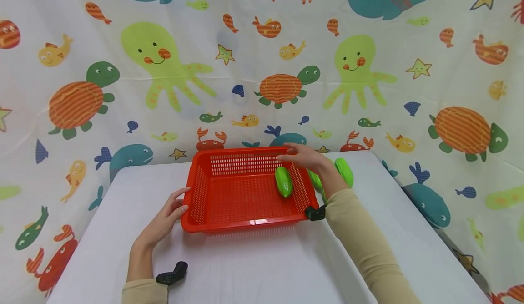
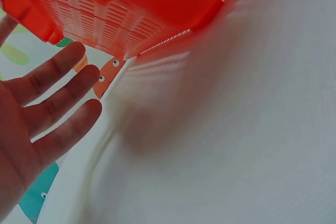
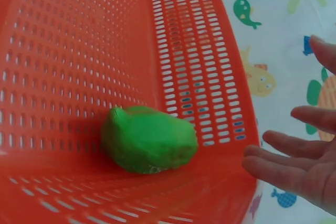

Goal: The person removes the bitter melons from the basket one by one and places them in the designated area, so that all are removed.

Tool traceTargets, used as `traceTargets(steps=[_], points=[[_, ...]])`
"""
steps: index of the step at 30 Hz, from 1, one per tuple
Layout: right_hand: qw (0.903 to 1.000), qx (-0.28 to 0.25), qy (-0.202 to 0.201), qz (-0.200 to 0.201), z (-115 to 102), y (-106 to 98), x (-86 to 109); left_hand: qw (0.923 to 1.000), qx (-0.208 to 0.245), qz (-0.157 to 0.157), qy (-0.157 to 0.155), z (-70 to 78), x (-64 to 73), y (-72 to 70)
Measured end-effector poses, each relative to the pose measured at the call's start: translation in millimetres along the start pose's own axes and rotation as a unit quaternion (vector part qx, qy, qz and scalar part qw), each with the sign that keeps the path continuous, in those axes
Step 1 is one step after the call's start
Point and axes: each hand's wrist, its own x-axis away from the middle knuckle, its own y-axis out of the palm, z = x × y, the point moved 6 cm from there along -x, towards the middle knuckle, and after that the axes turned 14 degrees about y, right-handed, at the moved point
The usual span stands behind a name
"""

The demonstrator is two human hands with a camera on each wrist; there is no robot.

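Note:
A red plastic basket (image 1: 241,224) with slotted walls stands on the white table. Inside, near its right wall, lies one glossy green fruit-like piece (image 1: 284,182), long and rounded; the right wrist view shows this green piece (image 3: 149,140) with a small nub at one end. My left hand (image 1: 163,220) is at the basket's left rim, fingertips right at the edge, with three fingers spread and straight in the left wrist view. My right hand (image 1: 304,156) reaches over the back right corner, fingers extended and holding nothing, above the rim.
More green pieces (image 1: 344,172) lie on the table (image 1: 393,231) right of the basket, partly hidden by my right forearm. A cloth (image 1: 241,44) printed with sea animals hangs behind the table. Dark wrist devices (image 1: 173,274) sit on both wrists.

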Motion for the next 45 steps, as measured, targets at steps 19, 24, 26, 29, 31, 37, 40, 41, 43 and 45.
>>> traceTargets(steps=[19,24,26,29,31,37,40,41,43,45], points=[[0.9965,0.057,0.060,-0.009,-4.8,18.4,-23.4,1.0000,0.008,-0.006,-0.002,-2.8,5.6,-2.2],[0.9958,0.057,0.071,-0.013,-5.7,24.3,-25.5,0.9999,0.009,-0.009,0.000,-2.5,6.1,-2.5],[0.9956,0.052,0.076,-0.014,-5.9,25.7,-25.5,0.9999,0.010,-0.010,0.001,-2.3,6.1,-2.8],[0.9954,0.054,0.079,-0.013,-5.9,27.7,-27.5,0.9999,0.010,-0.011,0.001,-2.1,6.1,-3.5],[0.9948,0.062,0.079,-0.015,-5.4,30.1,-29.3,0.9999,0.009,-0.011,0.003,-1.8,6.0,-4.1],[0.9929,0.068,0.090,-0.036,-0.6,39.5,-32.8,0.9998,0.011,-0.014,0.005,-1.0,5.4,-4.9],[0.9930,0.063,0.093,-0.036,0.7,41.5,-32.7,0.9999,0.008,-0.014,0.003,-1.5,5.2,-5.0],[0.9932,0.063,0.092,-0.035,0.9,41.7,-33.0,0.9999,0.007,-0.014,0.003,-1.6,5.2,-5.1],[0.9934,0.062,0.090,-0.034,1.1,42.3,-33.4,0.9999,0.005,-0.013,0.004,-1.8,4.9,-5.6],[0.9935,0.061,0.089,-0.035,1.4,43.0,-34.2,0.9999,0.007,-0.012,0.006,-1.9,4.8,-5.9]])
